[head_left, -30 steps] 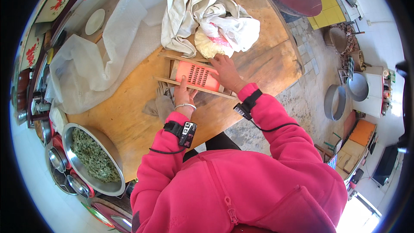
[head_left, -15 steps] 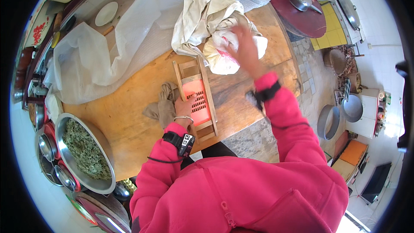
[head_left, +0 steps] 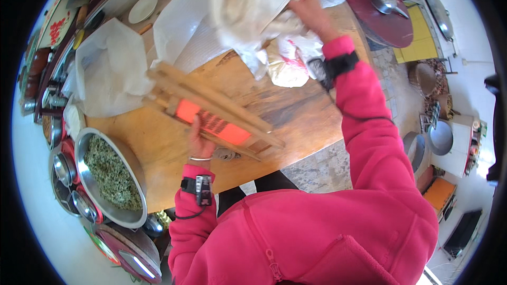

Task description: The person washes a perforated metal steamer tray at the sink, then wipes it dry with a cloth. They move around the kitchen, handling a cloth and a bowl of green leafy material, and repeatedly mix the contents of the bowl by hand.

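Observation:
My left hand grips the edge of a wooden-framed grater with an orange, slotted plate. The grater slants over the table, and motion blurs its frame. Under its near side a bit of brown cloth shows; the grater hides the remainder. At the far side of the table my right hand is closed on a cream cloth, which is lifted and smeared by motion. Just below that cloth lies a white plastic bag with red marks, its contents hidden.
Clear plastic sheeting covers the far left of the wooden table. A large metal basin of chopped greens stands at the left, by several lidded pots. A white plate lies beyond. A pan rests on a round dark-red surface at the right.
My left hand has turned the grater from near upright to a slant and shifted it left, partly over the brown cloth. My right hand has taken hold of the cream cloth and lifted it.

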